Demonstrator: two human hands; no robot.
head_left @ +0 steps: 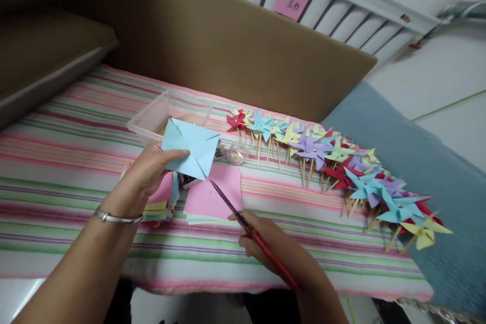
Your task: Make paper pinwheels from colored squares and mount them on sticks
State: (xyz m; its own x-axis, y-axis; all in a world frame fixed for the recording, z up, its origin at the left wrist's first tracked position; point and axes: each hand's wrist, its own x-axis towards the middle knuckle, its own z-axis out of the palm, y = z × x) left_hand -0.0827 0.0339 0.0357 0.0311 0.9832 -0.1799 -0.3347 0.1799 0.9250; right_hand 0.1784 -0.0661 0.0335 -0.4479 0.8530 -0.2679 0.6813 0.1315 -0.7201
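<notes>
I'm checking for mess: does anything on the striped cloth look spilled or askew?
Possibly: small dark specks dot the pink sheet, too small to identify. Left of it, the mixed-colour paper stack looks untidy, its edges uneven.

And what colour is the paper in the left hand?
The paper is light blue, clearest in the head view.

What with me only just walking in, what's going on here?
A person's left hand holds a light-blue paper square with slits running in from the visible corners. The right hand holds red-handled scissors, the tip close to one corner. Pinwheels are lined up to the right on a striped cloth.
</notes>
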